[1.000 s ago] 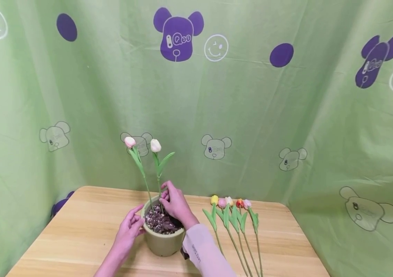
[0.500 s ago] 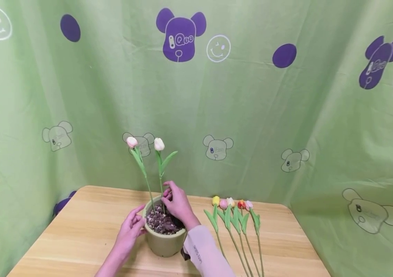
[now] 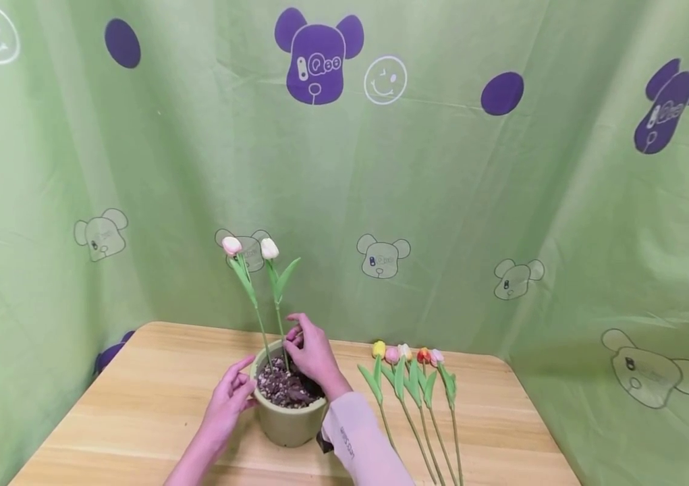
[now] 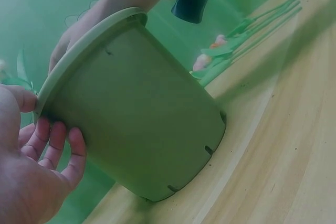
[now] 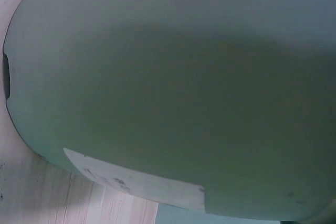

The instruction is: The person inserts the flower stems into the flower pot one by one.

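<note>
Right hand [image 3: 314,354] has the white tulip [image 3: 277,289] pinched low on its stem, thumb against fingers, just above the soil, with the bloom leaning up and to that hand's left. Looks fake to me, so I'd guess super light, with a wiry stem that flexes without snapping. Low on the stem seems the best grip; the leaves probably bend too easily. Left hand [image 3: 227,398] lightly holds the flowerpot [image 4: 142,108], thumb at the rim, fingertips curled against the side just below. Probably smooth, stiffish plastic, maybe a little slippery. A pale pink tulip [image 3: 243,278] stands between the hands; five loose tulips [image 3: 399,379] lie right of the right hand.
</note>
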`<control>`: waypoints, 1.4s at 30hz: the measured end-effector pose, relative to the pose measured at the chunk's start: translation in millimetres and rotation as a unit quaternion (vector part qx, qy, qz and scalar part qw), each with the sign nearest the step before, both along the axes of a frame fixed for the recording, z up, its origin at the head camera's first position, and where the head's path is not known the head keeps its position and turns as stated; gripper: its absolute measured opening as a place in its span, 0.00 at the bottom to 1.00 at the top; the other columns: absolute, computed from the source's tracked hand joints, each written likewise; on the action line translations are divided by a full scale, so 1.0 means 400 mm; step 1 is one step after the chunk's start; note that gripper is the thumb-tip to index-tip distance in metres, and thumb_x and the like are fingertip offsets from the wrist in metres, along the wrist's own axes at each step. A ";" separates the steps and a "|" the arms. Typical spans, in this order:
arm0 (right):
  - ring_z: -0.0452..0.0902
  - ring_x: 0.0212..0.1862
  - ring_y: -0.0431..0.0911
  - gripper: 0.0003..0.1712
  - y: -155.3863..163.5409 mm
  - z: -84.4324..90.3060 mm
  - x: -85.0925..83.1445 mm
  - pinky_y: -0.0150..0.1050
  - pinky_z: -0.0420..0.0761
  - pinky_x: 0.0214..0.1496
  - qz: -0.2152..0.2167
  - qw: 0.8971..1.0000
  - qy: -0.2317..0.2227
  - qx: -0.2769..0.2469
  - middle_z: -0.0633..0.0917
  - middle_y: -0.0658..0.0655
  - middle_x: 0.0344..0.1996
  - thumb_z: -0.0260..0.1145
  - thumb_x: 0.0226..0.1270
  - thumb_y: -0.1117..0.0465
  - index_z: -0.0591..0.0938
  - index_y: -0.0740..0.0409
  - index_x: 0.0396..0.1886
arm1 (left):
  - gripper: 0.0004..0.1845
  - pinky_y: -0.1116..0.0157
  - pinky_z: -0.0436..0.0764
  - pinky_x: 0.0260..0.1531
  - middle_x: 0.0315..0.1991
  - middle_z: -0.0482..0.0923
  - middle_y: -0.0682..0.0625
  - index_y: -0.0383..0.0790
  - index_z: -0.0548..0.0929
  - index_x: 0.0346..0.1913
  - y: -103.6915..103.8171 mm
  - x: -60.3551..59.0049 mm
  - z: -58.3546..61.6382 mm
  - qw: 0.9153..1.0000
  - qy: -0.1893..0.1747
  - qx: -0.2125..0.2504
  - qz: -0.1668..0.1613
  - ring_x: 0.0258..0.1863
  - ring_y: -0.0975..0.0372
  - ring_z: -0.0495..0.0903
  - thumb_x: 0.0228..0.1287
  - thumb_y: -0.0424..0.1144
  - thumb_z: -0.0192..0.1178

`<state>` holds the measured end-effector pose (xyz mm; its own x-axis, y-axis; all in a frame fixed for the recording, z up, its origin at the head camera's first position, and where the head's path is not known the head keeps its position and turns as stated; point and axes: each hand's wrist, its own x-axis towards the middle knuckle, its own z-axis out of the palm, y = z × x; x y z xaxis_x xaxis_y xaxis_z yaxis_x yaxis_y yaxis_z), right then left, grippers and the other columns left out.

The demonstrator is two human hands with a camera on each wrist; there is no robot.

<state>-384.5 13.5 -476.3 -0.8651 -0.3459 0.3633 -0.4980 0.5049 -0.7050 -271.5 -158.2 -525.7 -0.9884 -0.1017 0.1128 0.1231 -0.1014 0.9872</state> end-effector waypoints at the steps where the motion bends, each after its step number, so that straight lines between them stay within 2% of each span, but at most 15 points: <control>1: 0.81 0.39 0.37 0.31 0.000 0.000 0.000 0.28 0.85 0.47 -0.001 1.000 0.000 0.000 0.85 0.50 0.41 0.70 0.67 0.69 0.74 0.55 0.68 | 0.30 0.66 0.88 0.47 0.44 0.77 0.42 0.36 0.64 0.77 0.000 -0.001 0.000 1.000 -0.001 0.001 0.000 0.42 0.61 0.81 0.75 0.30 0.54; 6: 0.81 0.39 0.36 0.30 0.000 0.001 -0.003 0.27 0.85 0.46 0.001 1.000 -0.001 -0.003 0.85 0.50 0.41 0.70 0.67 0.68 0.75 0.52 0.68 | 0.30 0.66 0.87 0.46 0.44 0.77 0.42 0.36 0.63 0.78 -0.002 -0.002 0.000 1.000 -0.003 0.000 -0.002 0.42 0.61 0.80 0.75 0.29 0.53; 17: 0.81 0.40 0.37 0.28 0.002 0.009 0.007 0.28 0.85 0.48 -0.006 1.000 -0.001 -0.005 0.86 0.50 0.42 0.69 0.68 0.67 0.77 0.54 0.67 | 0.30 0.65 0.87 0.47 0.44 0.78 0.42 0.36 0.64 0.77 -0.001 -0.002 0.000 1.000 -0.006 0.002 -0.002 0.42 0.61 0.81 0.75 0.29 0.53; 25: 0.81 0.42 0.39 0.22 0.025 0.027 0.023 0.31 0.86 0.49 -0.010 0.999 0.032 -0.034 0.85 0.49 0.41 0.67 0.70 0.67 0.80 0.53 0.63 | 0.30 0.66 0.88 0.47 0.44 0.78 0.42 0.37 0.64 0.78 0.000 -0.001 0.001 1.000 -0.006 -0.002 -0.001 0.42 0.61 0.81 0.75 0.29 0.53; 35: 0.82 0.44 0.45 0.21 0.156 0.058 0.057 0.31 0.87 0.45 -0.034 0.996 0.025 -0.080 0.86 0.54 0.43 0.66 0.70 0.68 0.81 0.57 0.62 | 0.30 0.68 0.87 0.47 0.44 0.77 0.45 0.35 0.62 0.78 0.004 0.006 0.007 1.000 -0.008 -0.011 0.002 0.41 0.63 0.80 0.76 0.29 0.52; 42: 0.82 0.42 0.45 0.21 0.290 0.032 0.086 0.31 0.87 0.39 -0.080 0.992 0.024 -0.091 0.86 0.56 0.42 0.68 0.67 0.70 0.82 0.55 0.60 | 0.30 0.68 0.87 0.47 0.43 0.77 0.45 0.34 0.61 0.78 0.002 0.005 0.003 1.000 -0.006 -0.012 -0.001 0.41 0.63 0.81 0.76 0.29 0.52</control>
